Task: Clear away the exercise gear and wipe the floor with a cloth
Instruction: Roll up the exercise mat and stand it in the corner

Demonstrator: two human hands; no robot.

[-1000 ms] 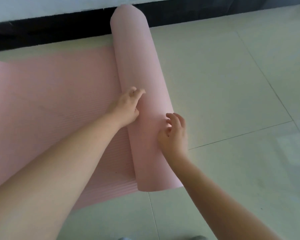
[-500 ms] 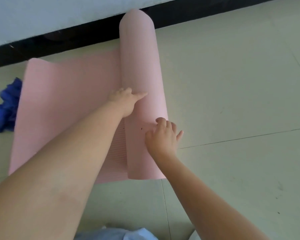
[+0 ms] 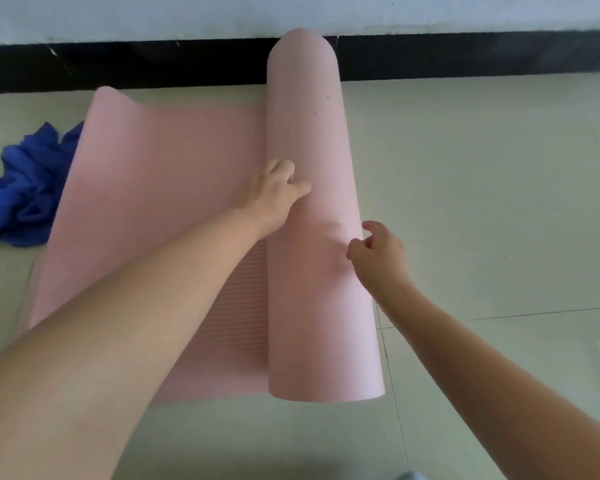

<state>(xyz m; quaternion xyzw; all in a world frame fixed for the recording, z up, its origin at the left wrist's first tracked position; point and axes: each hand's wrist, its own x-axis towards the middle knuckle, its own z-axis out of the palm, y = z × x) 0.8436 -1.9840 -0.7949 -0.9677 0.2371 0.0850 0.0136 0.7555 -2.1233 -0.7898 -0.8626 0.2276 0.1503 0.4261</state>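
The mat (image 3: 174,188) is pink and soft, and it lies on the floor (image 3: 482,188). Part of it is rolled into a fat roll (image 3: 312,289). The rest is flat on the left side of the roll. The flat part has thin lines across it near the bottom edge.

The left hand (image 3: 271,199) rests on the left side of the roll. Its fingers (image 3: 300,188) are spread a little and lie on the roll, not curled around it. The right hand (image 3: 378,254) is at the right side of the roll. Its fingers (image 3: 355,251) are bent loosely and touch the side of the roll. They hold nothing tight.

The roll runs from near the person up to the black strip (image 3: 153,67) at the bottom of the wall (image 3: 118,15). Its far end is round and covers a bit of the strip.

A crumpled blue cloth (image 3: 25,188) lies on the floor, just beside the flat left end of the mat. The floor is made of pale tiles.
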